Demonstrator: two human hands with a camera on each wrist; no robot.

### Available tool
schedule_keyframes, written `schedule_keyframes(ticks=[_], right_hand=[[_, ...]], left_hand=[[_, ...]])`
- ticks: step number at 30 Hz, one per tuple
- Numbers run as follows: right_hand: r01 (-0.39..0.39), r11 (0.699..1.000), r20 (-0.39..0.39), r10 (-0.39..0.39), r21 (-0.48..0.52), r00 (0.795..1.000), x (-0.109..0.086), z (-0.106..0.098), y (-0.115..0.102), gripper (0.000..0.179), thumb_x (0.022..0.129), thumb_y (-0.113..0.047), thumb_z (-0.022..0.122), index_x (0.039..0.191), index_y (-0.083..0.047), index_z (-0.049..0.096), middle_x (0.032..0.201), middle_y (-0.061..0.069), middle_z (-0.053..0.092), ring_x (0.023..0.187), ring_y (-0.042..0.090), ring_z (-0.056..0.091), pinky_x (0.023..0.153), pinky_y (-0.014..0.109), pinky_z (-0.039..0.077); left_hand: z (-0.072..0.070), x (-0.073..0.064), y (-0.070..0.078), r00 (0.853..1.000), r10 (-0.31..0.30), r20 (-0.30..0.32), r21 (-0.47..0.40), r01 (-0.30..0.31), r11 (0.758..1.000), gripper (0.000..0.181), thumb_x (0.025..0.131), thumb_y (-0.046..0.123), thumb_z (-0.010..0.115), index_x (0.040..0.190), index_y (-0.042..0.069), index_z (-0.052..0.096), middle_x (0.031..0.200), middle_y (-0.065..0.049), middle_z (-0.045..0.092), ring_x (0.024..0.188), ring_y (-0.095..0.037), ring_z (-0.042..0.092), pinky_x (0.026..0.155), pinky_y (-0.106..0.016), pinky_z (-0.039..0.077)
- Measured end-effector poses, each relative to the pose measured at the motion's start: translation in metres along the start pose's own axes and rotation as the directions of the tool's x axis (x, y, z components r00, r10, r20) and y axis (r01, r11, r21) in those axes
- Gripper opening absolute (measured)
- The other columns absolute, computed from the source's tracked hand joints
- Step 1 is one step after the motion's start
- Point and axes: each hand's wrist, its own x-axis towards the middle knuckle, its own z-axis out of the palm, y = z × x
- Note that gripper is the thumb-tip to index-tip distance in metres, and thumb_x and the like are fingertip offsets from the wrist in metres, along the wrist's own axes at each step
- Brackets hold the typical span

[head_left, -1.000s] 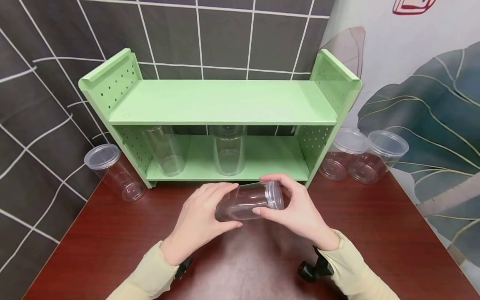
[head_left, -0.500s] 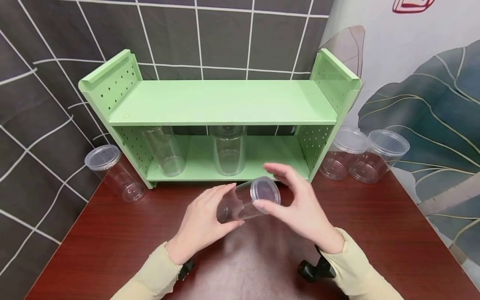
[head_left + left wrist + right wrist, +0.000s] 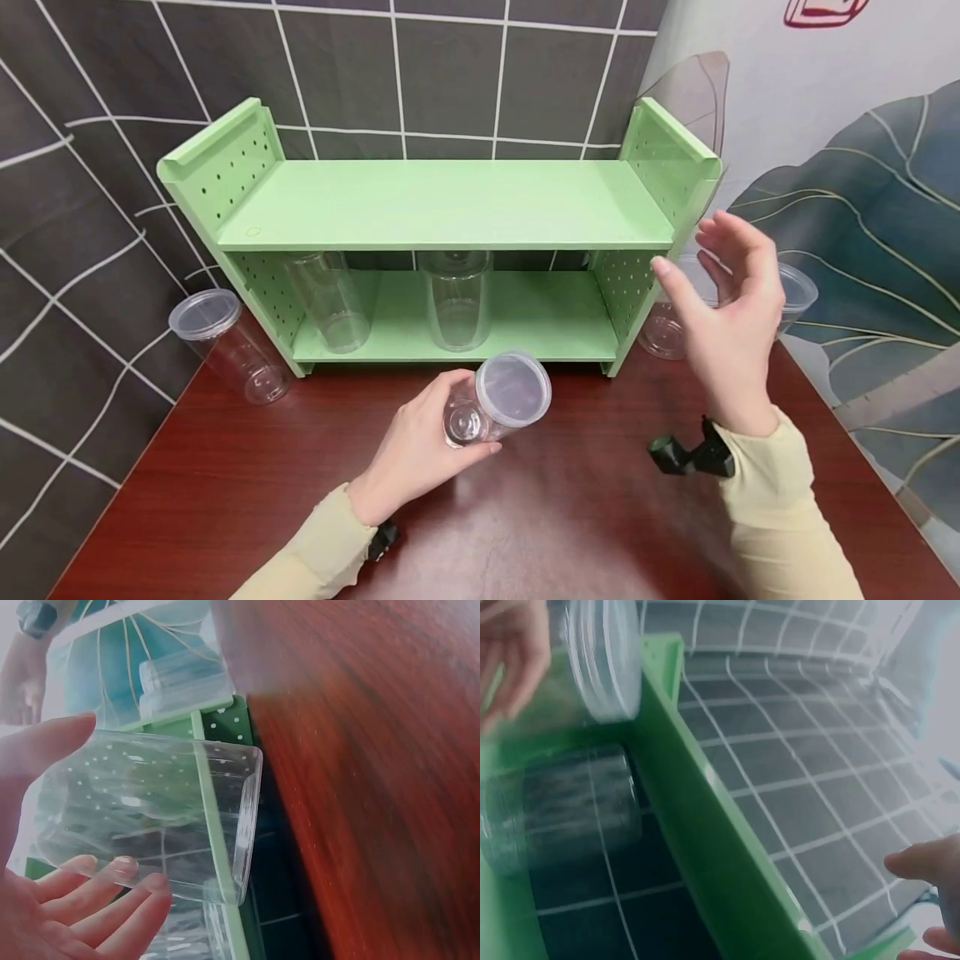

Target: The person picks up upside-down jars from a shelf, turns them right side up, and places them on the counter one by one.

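- Dark tiles back a green shelf (image 3: 442,208) at the worktop's (image 3: 585,517) 12 o'clock.
- Left hand (image 3: 420,446) fingers clamp a lidded clear jar (image 3: 498,400), tilted, at centre.
- Right hand (image 3: 731,321), fingers apart, hovers at 2 o'clock.

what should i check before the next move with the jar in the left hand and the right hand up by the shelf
1. Left hand has a firm grip on the lidded clear jar: ok, fingers and thumb curl round its body.
2. Lid seated on that jar: ok, it looks flush in the head view.
3. Right hand free: ok, fingers spread, holding nothing.
4. Room on the lower shelf of the green rack: ok, a bare stretch lies right of the two clear jars there.
5. Two lidded jars right of the rack safe from the right hand: cannot tell, the hand partly hides them.
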Motion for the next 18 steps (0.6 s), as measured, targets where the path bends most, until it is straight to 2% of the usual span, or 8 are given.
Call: schedule_keyframes(ticks=[3, 9, 13, 18], right_hand=[[-0.050, 0.997, -0.003, 0.050, -0.058, 0.999, 0.015, -0.006, 0.016, 0.060, 0.083, 0.000, 0.081, 0.137, -0.010, 0.060, 0.132, 0.011, 0.060, 0.124, 0.022, 0.056, 0.109, 0.032, 0.044], [-0.142, 0.988, -0.001, 0.142, -0.056, 0.990, 0.036, -0.003, 0.035, 0.053, 0.084, -0.008, 0.084, 0.134, -0.012, 0.067, 0.128, 0.011, 0.067, 0.116, 0.019, 0.064, 0.103, 0.029, 0.049], [-0.144, 0.989, -0.030, 0.143, -0.041, 0.989, 0.042, 0.001, 0.042, 0.044, 0.082, -0.008, 0.085, 0.125, -0.009, 0.073, 0.116, 0.011, 0.072, 0.104, 0.018, 0.069, 0.094, 0.026, 0.054], [-0.110, 0.981, -0.075, 0.099, -0.158, 0.992, 0.043, 0.002, 0.046, 0.035, 0.084, -0.011, 0.084, 0.118, -0.008, 0.077, 0.103, 0.005, 0.075, 0.090, 0.010, 0.071, 0.082, 0.020, 0.056]], left_hand=[[0.004, 0.001, 0.000, 0.999, -0.033, 0.022, -0.039, 0.033, 0.999, 0.082, 0.069, 0.036, 0.096, 0.136, 0.021, 0.051, 0.122, 0.005, 0.063, 0.103, -0.013, 0.065, 0.082, -0.039, 0.059], [0.011, 0.005, 0.003, 0.998, -0.040, 0.049, -0.100, 0.044, 0.994, 0.081, 0.068, 0.035, 0.096, 0.134, 0.024, 0.050, 0.122, 0.006, 0.064, 0.106, -0.009, 0.064, 0.088, -0.036, 0.057], [0.018, 0.009, 0.005, 0.997, -0.030, 0.072, -0.134, 0.039, 0.990, 0.081, 0.069, 0.034, 0.096, 0.134, 0.023, 0.049, 0.122, 0.007, 0.063, 0.105, -0.010, 0.065, 0.089, -0.034, 0.056], [0.029, 0.016, 0.008, 0.995, -0.013, 0.098, -0.181, 0.031, 0.983, 0.082, 0.069, 0.032, 0.096, 0.135, 0.020, 0.049, 0.123, 0.006, 0.063, 0.107, -0.012, 0.064, 0.091, -0.035, 0.055]])
